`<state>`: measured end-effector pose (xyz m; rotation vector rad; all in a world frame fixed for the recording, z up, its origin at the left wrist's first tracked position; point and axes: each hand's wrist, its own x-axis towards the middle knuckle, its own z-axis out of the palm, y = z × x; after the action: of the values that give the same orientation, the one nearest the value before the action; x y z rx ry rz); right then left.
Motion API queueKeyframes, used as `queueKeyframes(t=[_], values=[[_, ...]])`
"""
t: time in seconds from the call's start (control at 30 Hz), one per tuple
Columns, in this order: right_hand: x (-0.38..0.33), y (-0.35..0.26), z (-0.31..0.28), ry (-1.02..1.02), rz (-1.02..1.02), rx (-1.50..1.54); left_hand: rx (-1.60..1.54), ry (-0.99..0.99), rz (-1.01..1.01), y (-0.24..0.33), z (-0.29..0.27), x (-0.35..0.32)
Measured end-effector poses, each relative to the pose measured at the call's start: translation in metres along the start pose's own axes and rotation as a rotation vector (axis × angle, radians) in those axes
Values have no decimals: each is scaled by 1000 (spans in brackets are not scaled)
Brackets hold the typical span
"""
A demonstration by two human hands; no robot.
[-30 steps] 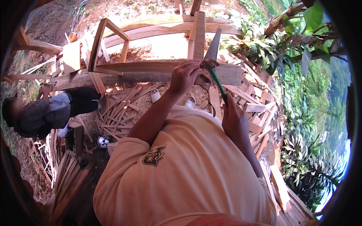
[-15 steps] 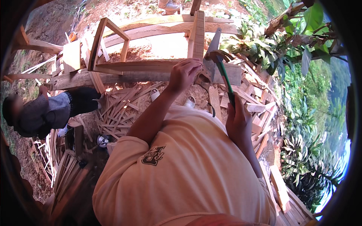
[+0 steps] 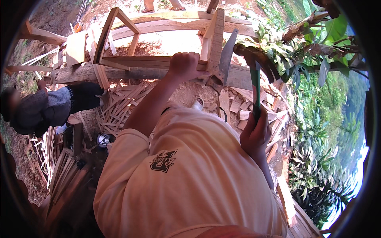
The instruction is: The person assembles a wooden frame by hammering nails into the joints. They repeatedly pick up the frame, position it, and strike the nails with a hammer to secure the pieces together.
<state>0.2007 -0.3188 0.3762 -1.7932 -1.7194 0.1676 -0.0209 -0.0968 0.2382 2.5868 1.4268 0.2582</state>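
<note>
Both hands are busy: the right hand is wrapped tight around the green handle of a hammer, its dark curved head raised over the work, while the left hand is clenched on the rough timber frame beside a flat grey saw blade. Pale offcuts lie heaped below. A person in dark knit clothing crouches at left.

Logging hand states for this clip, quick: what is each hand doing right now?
Left hand: closed, gripping the wooden frame.
Right hand: closed around the green handle of a raised hammer.
</note>
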Motion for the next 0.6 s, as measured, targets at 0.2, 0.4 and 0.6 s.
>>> queueKeyframes(t=[0.2,0.4,0.6], values=[[5,6,12,-325,193,-92,45,54,39,-4,8,2],[5,-3,-4,61,53,56,38,8,8,-2,6,0],[0,22,17,-308,250,-63,40,43,62,-5,8,8]])
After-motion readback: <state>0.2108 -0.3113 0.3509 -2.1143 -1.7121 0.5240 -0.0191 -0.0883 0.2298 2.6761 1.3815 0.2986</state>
